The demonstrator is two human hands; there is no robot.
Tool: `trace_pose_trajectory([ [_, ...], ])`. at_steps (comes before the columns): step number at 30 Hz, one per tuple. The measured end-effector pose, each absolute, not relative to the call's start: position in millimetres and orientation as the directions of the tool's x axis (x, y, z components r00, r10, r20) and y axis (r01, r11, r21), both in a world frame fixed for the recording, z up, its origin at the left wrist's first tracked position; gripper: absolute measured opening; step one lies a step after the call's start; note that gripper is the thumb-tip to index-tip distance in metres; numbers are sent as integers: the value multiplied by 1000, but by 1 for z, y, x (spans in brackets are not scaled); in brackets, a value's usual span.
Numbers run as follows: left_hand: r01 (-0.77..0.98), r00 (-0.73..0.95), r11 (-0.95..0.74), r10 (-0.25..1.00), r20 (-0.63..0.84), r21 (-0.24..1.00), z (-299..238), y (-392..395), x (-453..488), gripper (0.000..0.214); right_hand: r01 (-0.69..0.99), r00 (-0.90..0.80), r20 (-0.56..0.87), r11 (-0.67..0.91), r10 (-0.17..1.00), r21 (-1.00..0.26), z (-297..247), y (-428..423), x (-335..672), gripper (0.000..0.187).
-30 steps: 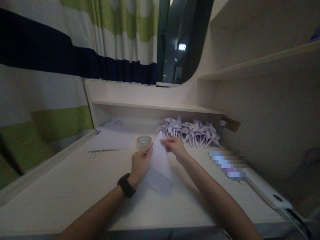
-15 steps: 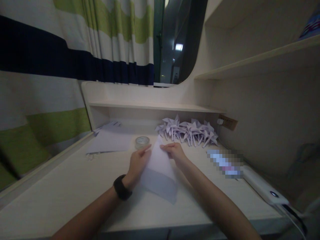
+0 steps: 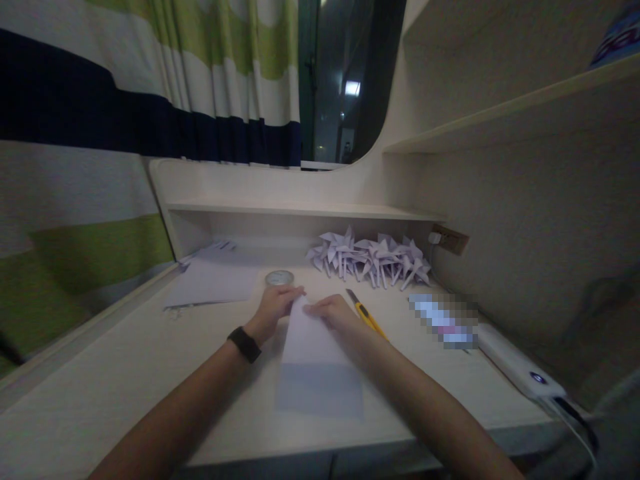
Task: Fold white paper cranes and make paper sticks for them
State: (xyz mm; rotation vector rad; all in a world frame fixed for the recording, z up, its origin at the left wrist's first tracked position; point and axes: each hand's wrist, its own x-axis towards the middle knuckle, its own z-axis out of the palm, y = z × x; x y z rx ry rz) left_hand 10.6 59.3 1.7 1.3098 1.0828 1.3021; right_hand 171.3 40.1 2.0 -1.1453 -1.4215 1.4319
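A white sheet of paper (image 3: 320,373), folded to a slanted edge at its far end, lies over the desk in front of me. My left hand (image 3: 276,310), with a black band at the wrist, grips the paper's far left edge between thumb and fingers. My right hand (image 3: 337,313) pinches the same far end from the right, close to the left fingertips. Just beyond my left hand sits a roll of clear tape (image 3: 279,277). A yellow utility knife (image 3: 370,320) with its blade showing lies right of my right hand.
Several paper pinwheels (image 3: 373,257) are bunched at the back. A stack of white paper (image 3: 213,277) lies at the back left. On the right are a blurred-out item (image 3: 443,321), a long white power strip (image 3: 520,363) with cables, and a wall socket (image 3: 450,239).
Both hands have drawn the paper slightly nearer and lower, and its near part now lies squarer to me. The utility knife, hidden before, has come into view. The camera has shifted a little.
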Motion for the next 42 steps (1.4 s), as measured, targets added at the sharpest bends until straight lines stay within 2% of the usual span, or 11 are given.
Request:
trace_pose_trajectory([
  [6, -83, 27, -91, 995, 94, 992, -9, 58, -1, 25, 69, -264, -95, -80, 960, -994, -22, 47, 165, 32],
  [15, -111, -28, -97, 995, 94, 989, -14, 64, -4, 27, 62, -222, -95, -83, 970, -995, -19, 39, 162, 27],
  [20, -107, 73, -20, 997, 28, 994, -19, 63, -4, 37, 127, -123, -42, -26, 992, -992, -17, 32, 161, 27],
  [23, -75, 121, -29, 992, 38, 997, -22, 61, -4, 36, 148, -92, -23, -9, 995, -989, -17, 31, 161, 27],
  [28, -72, 81, -119, 989, 125, 990, -24, 61, -3, 33, 153, -105, -50, -33, 993, -988, -19, 34, 160, 30],
  [34, -119, 13, -108, 994, 111, 987, -19, 58, 0, 30, 156, -75, -51, -39, 996, -987, -25, 37, 159, 34],
  [42, -176, -14, -73, 997, 72, 982, -12, 63, -4, 27, 168, -124, -39, -18, 991, -986, -24, 37, 159, 34],
])
